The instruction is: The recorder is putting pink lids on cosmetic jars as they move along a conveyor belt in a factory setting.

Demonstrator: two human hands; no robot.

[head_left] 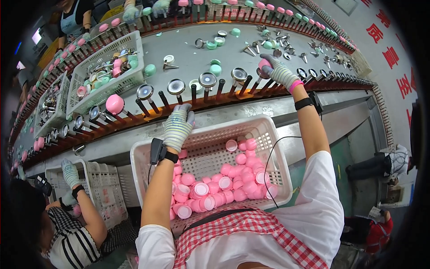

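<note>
- 1 pink cap (263, 65) sits at the fingertips of the person's right hand (281, 74), toward 10 o'clock of its palm, atop a metal-headed post; the fingers curl over it.
- From the left hand (178, 127) it lies toward 2 o'clock. That hand's fingers bend near the row's edge; whether they grip anything cannot be told.
- Neighbouring posts crowd both sides; bare grey worktop (179, 40) opens toward 10 o'clock of the right hand, the white crate (281, 157) toward 7.
- The cap's rounded side faces roughly 12 o'clock, partly hidden; its post runs 7 to 1.
</note>
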